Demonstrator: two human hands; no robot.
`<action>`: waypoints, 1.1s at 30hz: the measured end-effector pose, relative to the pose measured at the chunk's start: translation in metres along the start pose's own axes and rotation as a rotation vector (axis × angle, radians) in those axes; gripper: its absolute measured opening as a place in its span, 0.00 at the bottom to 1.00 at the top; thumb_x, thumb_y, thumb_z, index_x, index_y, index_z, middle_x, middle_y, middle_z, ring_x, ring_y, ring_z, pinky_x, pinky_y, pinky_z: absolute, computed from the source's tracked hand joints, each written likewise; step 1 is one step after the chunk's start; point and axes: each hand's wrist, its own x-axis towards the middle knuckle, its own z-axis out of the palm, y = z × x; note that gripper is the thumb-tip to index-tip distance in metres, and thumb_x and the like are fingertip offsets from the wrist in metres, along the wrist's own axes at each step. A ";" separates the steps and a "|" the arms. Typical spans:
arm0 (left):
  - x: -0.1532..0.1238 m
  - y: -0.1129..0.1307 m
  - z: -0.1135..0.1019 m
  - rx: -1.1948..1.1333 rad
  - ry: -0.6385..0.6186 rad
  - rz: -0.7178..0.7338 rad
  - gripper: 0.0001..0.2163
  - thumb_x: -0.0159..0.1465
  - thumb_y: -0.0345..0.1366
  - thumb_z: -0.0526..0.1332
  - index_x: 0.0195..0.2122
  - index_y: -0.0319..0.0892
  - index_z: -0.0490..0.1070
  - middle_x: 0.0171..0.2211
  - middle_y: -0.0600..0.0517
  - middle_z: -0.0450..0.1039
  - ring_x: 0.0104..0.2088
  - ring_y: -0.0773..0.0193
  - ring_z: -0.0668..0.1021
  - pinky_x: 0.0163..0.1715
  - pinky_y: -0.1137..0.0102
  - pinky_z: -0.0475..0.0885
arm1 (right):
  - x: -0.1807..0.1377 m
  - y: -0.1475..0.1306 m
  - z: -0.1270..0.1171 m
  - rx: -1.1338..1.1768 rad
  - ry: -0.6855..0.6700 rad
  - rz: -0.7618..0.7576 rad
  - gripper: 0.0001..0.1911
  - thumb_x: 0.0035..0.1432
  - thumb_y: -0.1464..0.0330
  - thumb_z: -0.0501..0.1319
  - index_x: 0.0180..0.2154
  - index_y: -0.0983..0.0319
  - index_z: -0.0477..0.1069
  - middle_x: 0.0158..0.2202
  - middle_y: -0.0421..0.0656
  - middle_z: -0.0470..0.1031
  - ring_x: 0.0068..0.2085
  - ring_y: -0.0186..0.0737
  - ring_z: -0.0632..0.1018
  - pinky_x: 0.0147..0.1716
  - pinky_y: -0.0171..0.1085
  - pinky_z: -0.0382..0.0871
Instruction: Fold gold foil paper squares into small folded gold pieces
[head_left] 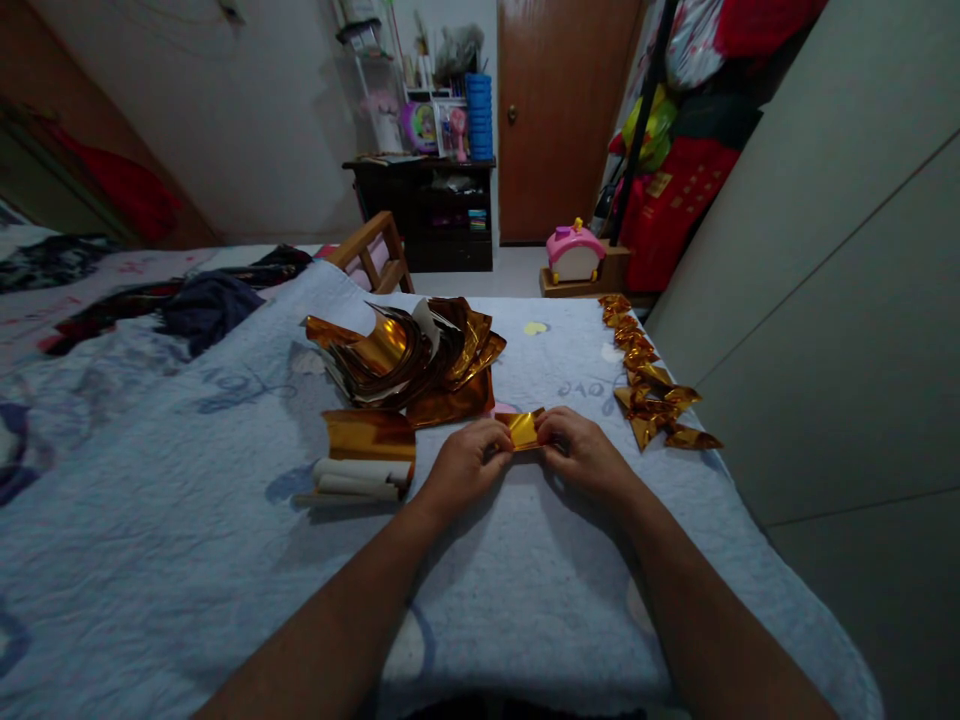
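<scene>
Between my two hands is a small folded piece of gold foil paper (523, 430), held just above the light blue bedsheet (517, 600). My left hand (469, 462) pinches its left end, and my right hand (581, 450) pinches its right end. Beyond my left hand lies a fanned pile of gold foil sheets (390, 345), some with white undersides showing. Nearer on the left, a few sheets (371, 437) lie partly rolled, white side out. To the right, several folded gold foil pieces (645, 385) form a row along the bed's edge.
A pale cabinet (840, 300) stands close along the right side. Dark clothes (214, 305) lie at the left. Past the bed's far edge are a wooden chair (382, 255), a dark shelf (424, 215), a pink toy case (574, 252) and a brown door (566, 120).
</scene>
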 end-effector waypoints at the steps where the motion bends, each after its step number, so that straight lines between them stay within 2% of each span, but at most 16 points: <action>1: 0.000 -0.001 0.001 0.027 -0.034 -0.005 0.05 0.61 0.25 0.61 0.31 0.41 0.74 0.38 0.49 0.78 0.42 0.60 0.78 0.46 0.65 0.71 | 0.000 0.001 -0.001 -0.039 -0.043 0.007 0.09 0.52 0.80 0.59 0.31 0.60 0.71 0.39 0.45 0.75 0.41 0.42 0.75 0.44 0.41 0.68; 7: -0.001 -0.004 0.001 0.153 -0.113 0.002 0.05 0.61 0.25 0.63 0.31 0.41 0.76 0.40 0.49 0.78 0.46 0.58 0.77 0.49 0.64 0.69 | -0.004 0.008 -0.002 -0.264 -0.145 0.063 0.05 0.55 0.75 0.67 0.31 0.59 0.77 0.46 0.47 0.77 0.48 0.47 0.73 0.51 0.47 0.64; 12: -0.003 0.001 -0.002 0.254 -0.098 -0.062 0.04 0.62 0.29 0.64 0.31 0.42 0.77 0.44 0.48 0.74 0.49 0.55 0.72 0.52 0.60 0.67 | -0.003 0.007 -0.005 -0.276 -0.201 0.085 0.05 0.58 0.73 0.66 0.32 0.59 0.80 0.37 0.44 0.76 0.42 0.42 0.73 0.45 0.41 0.64; 17: -0.002 0.004 -0.002 0.341 -0.138 -0.162 0.05 0.66 0.33 0.62 0.36 0.42 0.78 0.42 0.48 0.72 0.47 0.55 0.70 0.51 0.60 0.66 | 0.001 0.001 -0.008 -0.210 -0.256 0.119 0.09 0.59 0.75 0.63 0.30 0.61 0.79 0.32 0.42 0.77 0.37 0.38 0.73 0.40 0.36 0.63; 21: 0.000 0.005 0.002 0.430 -0.162 -0.223 0.08 0.69 0.34 0.58 0.38 0.41 0.77 0.41 0.48 0.72 0.46 0.55 0.70 0.50 0.61 0.65 | 0.002 0.000 -0.005 -0.275 -0.237 0.177 0.09 0.61 0.74 0.61 0.30 0.62 0.78 0.32 0.43 0.77 0.35 0.38 0.73 0.39 0.36 0.62; 27: 0.001 0.011 0.004 0.524 -0.145 -0.314 0.08 0.69 0.37 0.59 0.38 0.41 0.77 0.42 0.47 0.73 0.47 0.53 0.70 0.50 0.60 0.64 | 0.003 -0.002 -0.001 -0.413 -0.211 0.233 0.12 0.64 0.73 0.57 0.30 0.62 0.77 0.32 0.45 0.78 0.34 0.39 0.73 0.38 0.37 0.61; 33: 0.001 0.010 0.007 0.552 -0.109 -0.341 0.08 0.68 0.38 0.60 0.35 0.42 0.76 0.41 0.47 0.72 0.47 0.53 0.69 0.49 0.60 0.64 | 0.003 -0.003 0.002 -0.448 -0.168 0.338 0.09 0.62 0.70 0.59 0.31 0.62 0.78 0.31 0.45 0.79 0.34 0.40 0.74 0.36 0.37 0.60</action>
